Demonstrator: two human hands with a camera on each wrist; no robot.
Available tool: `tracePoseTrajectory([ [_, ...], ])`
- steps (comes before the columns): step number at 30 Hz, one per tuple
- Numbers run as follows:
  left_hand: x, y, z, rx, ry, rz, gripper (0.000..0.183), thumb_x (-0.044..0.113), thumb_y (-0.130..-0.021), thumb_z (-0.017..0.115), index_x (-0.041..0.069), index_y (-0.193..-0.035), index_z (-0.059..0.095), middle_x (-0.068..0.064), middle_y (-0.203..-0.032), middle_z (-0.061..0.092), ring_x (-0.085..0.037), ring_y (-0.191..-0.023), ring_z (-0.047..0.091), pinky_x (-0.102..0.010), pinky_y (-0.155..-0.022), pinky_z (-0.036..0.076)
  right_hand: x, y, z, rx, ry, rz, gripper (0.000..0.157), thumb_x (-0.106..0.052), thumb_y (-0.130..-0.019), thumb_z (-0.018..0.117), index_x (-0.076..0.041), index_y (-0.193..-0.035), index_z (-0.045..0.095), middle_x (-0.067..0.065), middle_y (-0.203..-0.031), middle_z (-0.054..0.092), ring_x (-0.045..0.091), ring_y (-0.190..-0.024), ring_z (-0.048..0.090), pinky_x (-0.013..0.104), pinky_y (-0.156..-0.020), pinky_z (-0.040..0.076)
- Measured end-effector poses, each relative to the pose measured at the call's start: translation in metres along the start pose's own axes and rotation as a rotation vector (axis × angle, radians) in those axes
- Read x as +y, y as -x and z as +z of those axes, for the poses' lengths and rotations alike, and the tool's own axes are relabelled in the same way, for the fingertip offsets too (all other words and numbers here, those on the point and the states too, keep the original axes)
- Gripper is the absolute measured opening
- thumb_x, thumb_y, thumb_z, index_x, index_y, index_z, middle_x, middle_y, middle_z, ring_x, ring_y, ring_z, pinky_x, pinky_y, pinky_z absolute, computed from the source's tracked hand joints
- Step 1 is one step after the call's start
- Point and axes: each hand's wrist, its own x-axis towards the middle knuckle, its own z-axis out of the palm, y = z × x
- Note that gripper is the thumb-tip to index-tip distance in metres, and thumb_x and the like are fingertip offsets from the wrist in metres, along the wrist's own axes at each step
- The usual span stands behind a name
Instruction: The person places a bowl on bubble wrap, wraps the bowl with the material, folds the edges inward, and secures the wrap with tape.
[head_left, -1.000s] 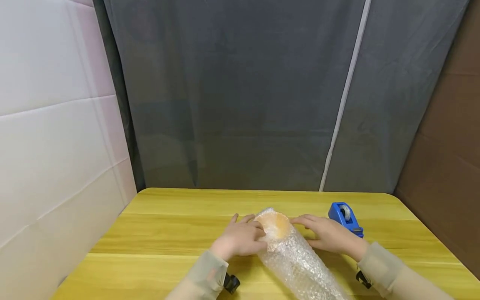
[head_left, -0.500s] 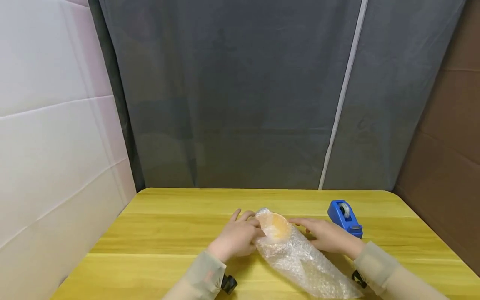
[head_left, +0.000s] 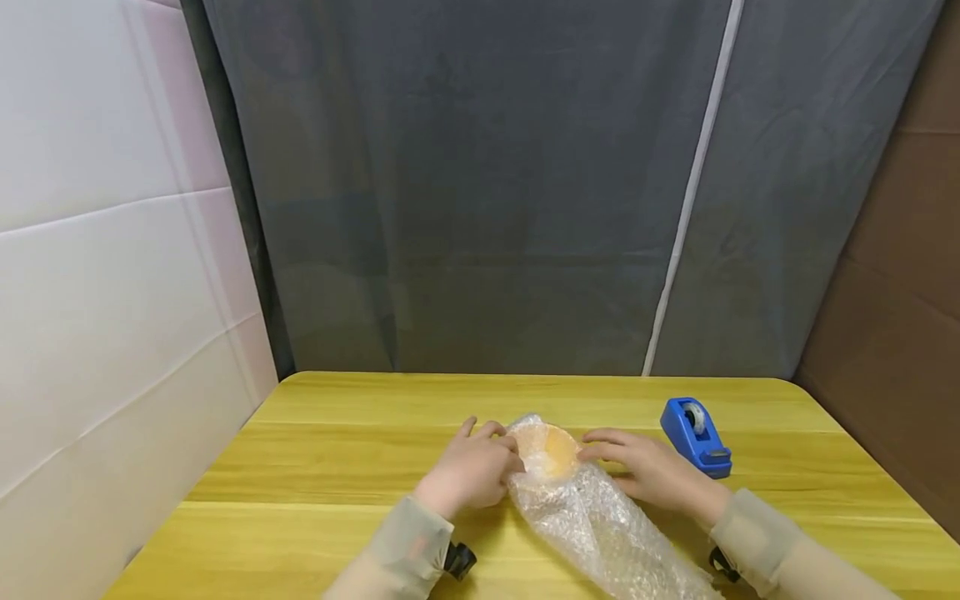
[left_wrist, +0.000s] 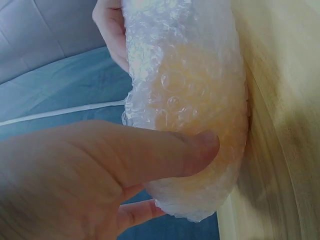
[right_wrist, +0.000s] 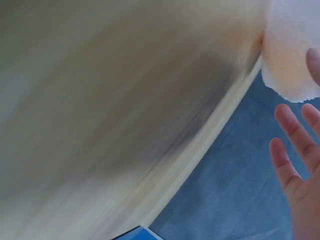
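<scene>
A round, flat-topped orange item shows through clear bubble wrap, whose loose length trails toward the near right of the table. My left hand grips the wrapped item from the left. In the left wrist view its thumb lies along the bubbled side, and fingers reach round behind. To the right, my right hand has its fingertips at the item's edge. The right wrist view shows those fingers spread and fairly straight, with the thumb overlapping the wrap.
A blue tape dispenser with a roll of clear tape stands beyond my right hand. The wooden table ends at a grey curtain. A white panel rises on the left and a brown one on the right.
The trailing bubble wrap has sagged and shifted at its near end. Both hands stay beside the orange item with only slight finger movement.
</scene>
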Motion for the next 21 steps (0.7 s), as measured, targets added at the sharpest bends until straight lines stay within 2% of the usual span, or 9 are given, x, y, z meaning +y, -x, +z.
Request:
tracePoseTrajectory([
  [2, 0.002, -0.001, 0.000, -0.002, -0.011, -0.003, 0.034, 0.015, -0.081, 0.070, 0.036, -0.108, 0.074, 0.018, -0.113, 0.062, -0.017, -0.126, 0.044, -0.057, -0.110, 0.026, -0.002, -0.002, -0.002, 0.006, -0.044, 0.031, 0.044, -0.001, -0.079, 0.077, -0.017, -0.120, 0.068, 0.008, -0.127, 0.059, 0.024, -0.105, 0.063, 0.031, -0.078, 0.056],
  [4, 0.004, -0.003, 0.000, -0.003, -0.025, -0.008, 0.035, 0.015, -0.081, 0.071, 0.036, -0.108, 0.074, 0.018, -0.113, 0.062, -0.017, -0.126, 0.044, -0.056, -0.110, 0.026, -0.005, -0.004, -0.004, 0.007, -0.122, 0.097, 0.036, 0.000, -0.081, 0.075, -0.016, -0.113, 0.072, 0.007, -0.124, 0.061, 0.025, -0.104, 0.063, 0.031, -0.078, 0.056],
  [9, 0.010, -0.007, 0.001, 0.000, -0.060, -0.012, 0.034, 0.013, -0.081, 0.071, 0.037, -0.106, 0.075, 0.017, -0.108, 0.062, -0.017, -0.124, 0.046, -0.055, -0.110, 0.027, -0.008, -0.010, -0.002, 0.030, -0.301, 0.294, 0.013, -0.011, -0.090, 0.068, -0.020, -0.093, 0.075, -0.002, -0.108, 0.066, 0.018, -0.099, 0.063, 0.035, -0.080, 0.054],
  [12, 0.013, -0.009, 0.002, 0.012, -0.075, -0.008, 0.033, 0.012, -0.082, 0.071, 0.036, -0.103, 0.076, 0.016, -0.103, 0.062, -0.018, -0.122, 0.047, -0.055, -0.109, 0.029, -0.009, -0.015, 0.000, 0.060, -0.324, 0.352, 0.012, -0.011, -0.089, 0.068, -0.021, -0.085, 0.075, -0.008, -0.095, 0.066, 0.011, -0.087, 0.062, 0.031, -0.073, 0.053],
  [16, 0.015, -0.009, 0.002, 0.019, -0.084, -0.011, 0.032, 0.011, -0.082, 0.071, 0.035, -0.102, 0.076, 0.014, -0.102, 0.063, -0.020, -0.121, 0.048, -0.054, -0.109, 0.030, -0.013, -0.022, 0.002, 0.086, -0.281, 0.403, 0.013, -0.009, -0.082, 0.070, -0.021, -0.076, 0.071, -0.014, -0.078, 0.058, 0.002, -0.068, 0.052, 0.023, -0.060, 0.047],
  [21, 0.016, -0.009, 0.003, 0.038, -0.088, -0.002, 0.031, 0.008, -0.080, 0.071, 0.033, -0.097, 0.078, 0.013, -0.102, 0.062, -0.019, -0.121, 0.048, -0.053, -0.108, 0.031, -0.018, -0.028, 0.006, 0.108, -0.251, 0.470, 0.013, -0.008, -0.077, 0.070, -0.017, -0.070, 0.066, -0.012, -0.071, 0.050, 0.003, -0.060, 0.044, 0.023, -0.054, 0.041],
])
